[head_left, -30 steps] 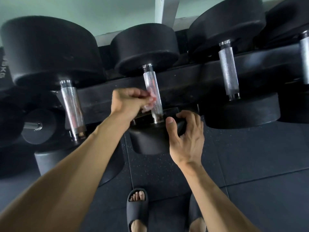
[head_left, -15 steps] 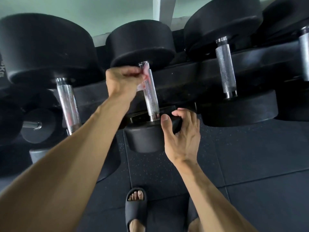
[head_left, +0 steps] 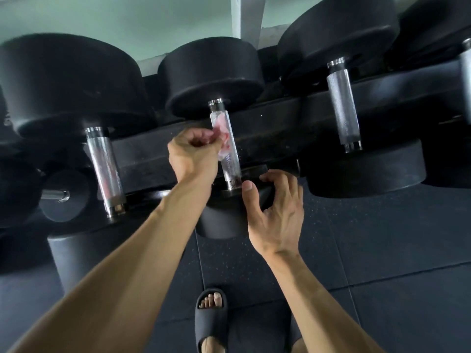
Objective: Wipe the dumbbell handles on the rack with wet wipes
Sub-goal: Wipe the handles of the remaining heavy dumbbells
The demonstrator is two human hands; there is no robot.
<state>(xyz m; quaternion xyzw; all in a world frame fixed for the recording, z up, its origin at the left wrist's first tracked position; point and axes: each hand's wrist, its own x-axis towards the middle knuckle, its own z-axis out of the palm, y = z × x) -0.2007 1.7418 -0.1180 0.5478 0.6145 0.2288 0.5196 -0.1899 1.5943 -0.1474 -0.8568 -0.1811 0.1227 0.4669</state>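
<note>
We press a crumpled, thin white wet wipe against the left side of the knurled chrome handle of the middle black rubber dumbbell, which lies on the long black metal rack. Our left hand has its fingers curled tight, pinching the wipe at the upper half of that handle. Our right hand grips the near black head of the same dumbbell, thumb on its left near the handle's lower collar, fingers curled over its far right edge.

To the left, a larger black dumbbell with a chrome handle lies on the rack. To the right, another black dumbbell with a chrome handle lies on the rack too. At the far right edge we see part of one more chrome handle.

Below the rack, near us, lies the dark speckled rubber floor, and on it our foot in a black slide sandal. Beyond the rack stands a pale green wall.
</note>
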